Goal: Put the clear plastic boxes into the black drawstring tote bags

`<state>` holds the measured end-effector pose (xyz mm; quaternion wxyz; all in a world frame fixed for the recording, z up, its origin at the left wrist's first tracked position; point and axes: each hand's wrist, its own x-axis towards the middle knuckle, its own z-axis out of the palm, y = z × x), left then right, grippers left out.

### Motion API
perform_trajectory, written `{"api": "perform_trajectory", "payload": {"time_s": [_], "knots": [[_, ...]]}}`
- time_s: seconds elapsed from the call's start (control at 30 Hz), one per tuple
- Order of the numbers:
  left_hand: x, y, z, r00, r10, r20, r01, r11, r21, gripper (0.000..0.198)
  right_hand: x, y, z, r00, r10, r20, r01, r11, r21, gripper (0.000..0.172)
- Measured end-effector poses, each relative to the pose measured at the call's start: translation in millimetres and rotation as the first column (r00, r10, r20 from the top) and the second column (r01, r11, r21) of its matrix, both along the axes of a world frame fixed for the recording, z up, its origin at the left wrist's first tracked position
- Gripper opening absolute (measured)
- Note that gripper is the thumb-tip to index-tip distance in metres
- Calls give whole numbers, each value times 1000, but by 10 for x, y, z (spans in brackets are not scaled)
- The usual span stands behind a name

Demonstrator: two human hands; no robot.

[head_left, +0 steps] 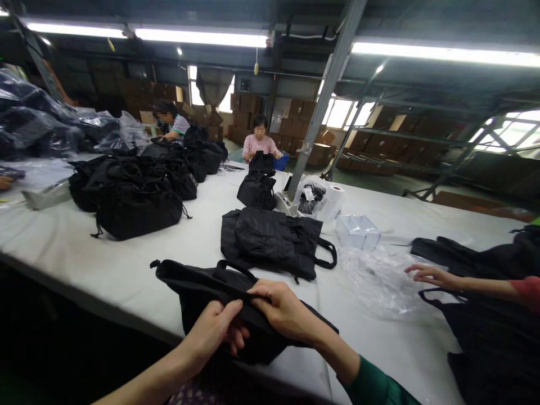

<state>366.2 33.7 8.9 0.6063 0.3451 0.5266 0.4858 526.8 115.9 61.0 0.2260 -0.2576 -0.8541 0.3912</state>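
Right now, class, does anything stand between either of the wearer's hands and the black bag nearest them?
Nothing visible does: the left hand and right hand both touch the nearest black bag. Another black bag lies beyond it on the white table, not between.

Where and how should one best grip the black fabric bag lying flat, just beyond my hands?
Probably by its looped black fabric handle, coming from the right: the open loop sticks out past the right end of the bag onto the white table.

Tube lights (200, 37) and windows (336, 114) glare amid dimness, the right edge blurring softly.
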Motion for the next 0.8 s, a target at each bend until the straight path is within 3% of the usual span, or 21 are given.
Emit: {"api": "perform_trajectory", "payload": {"time_s": [0.2, 0.4, 0.53, 0.8], "knots": [[-1, 31, 57, 1000, -13, 26, 14, 1000, -16, 57, -5, -28, -33, 999, 9, -50, -7, 999, 52, 24], [-5, 45, 58, 1000, -2, 10, 1, 1000, 13, 58, 15, -25, -50, 1000, 18, 8, -19, 992, 127, 27], [-11, 58, 81, 995, -89, -40, 90, 995, 43, 66, 39, -67, -128, 999, 40, 26, -44, 988, 147, 30], [-91, 110, 5, 989, -115, -94, 112, 993, -37, 63, -20, -82, -239, 957, -262, -123, 266, 964, 16, 24]]}}
